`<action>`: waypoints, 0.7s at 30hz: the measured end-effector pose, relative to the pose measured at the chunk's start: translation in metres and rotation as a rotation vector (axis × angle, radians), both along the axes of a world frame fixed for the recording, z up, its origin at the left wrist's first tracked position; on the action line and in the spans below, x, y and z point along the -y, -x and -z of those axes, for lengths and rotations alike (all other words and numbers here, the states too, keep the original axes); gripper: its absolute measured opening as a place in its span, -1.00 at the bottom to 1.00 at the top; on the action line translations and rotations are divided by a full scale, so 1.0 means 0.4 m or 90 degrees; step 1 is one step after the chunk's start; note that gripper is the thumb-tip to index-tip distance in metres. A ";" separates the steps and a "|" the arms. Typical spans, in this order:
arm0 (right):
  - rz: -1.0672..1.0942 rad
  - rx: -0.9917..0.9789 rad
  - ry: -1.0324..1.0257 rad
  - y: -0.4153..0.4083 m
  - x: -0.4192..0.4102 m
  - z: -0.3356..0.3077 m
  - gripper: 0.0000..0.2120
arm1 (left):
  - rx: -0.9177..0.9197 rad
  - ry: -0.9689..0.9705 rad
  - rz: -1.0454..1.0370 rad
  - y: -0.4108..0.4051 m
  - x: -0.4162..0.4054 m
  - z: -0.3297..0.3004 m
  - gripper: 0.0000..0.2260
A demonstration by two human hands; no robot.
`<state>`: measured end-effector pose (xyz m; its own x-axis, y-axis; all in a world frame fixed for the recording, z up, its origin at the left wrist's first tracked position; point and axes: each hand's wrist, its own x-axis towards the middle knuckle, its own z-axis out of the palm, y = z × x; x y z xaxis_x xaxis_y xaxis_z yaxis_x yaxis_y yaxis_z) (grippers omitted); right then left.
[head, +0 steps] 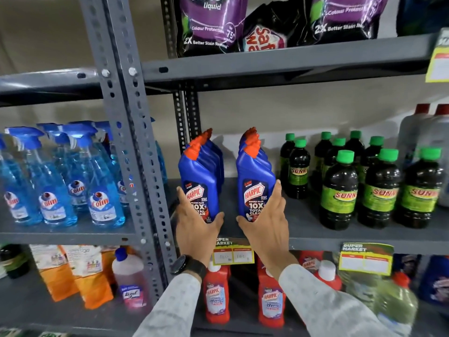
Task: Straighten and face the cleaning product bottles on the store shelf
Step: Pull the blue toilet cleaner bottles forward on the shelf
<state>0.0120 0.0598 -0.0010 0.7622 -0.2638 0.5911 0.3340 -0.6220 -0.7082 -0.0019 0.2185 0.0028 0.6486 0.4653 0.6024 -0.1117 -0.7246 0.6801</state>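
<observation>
Harpic bottles: two upright rows on the middle shelf (303, 229), running front to back. My left hand (196, 224) cups the left front bottle (198, 181), right hand (264, 222) the right front bottle (255, 181). Labels face me; I'd say only squaring up remains.

Shop: stocked shelf (315, 235), price tags (232, 256)

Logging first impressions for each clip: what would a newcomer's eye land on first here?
Two hands at the centre of the middle shelf, the left hand and right hand each wrapped around the base of a front blue Harpic bottle, left bottle and right bottle. Flanking them are blue Colin spray bottles on the left and green-capped dark Sunny bottles on the right.
</observation>
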 end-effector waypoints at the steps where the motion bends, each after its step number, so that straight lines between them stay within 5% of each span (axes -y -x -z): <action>1: -0.001 0.002 -0.002 0.001 0.001 0.001 0.25 | -0.001 -0.001 -0.001 0.000 0.000 0.000 0.14; 21: 0.042 -0.014 0.030 0.021 -0.012 -0.001 0.16 | -0.003 -0.014 0.021 0.019 -0.002 -0.003 0.11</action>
<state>0.0036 0.0646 -0.0006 0.7576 -0.2864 0.5866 0.2756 -0.6743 -0.6851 -0.0095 0.2192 0.0041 0.6662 0.4308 0.6088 -0.1319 -0.7354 0.6647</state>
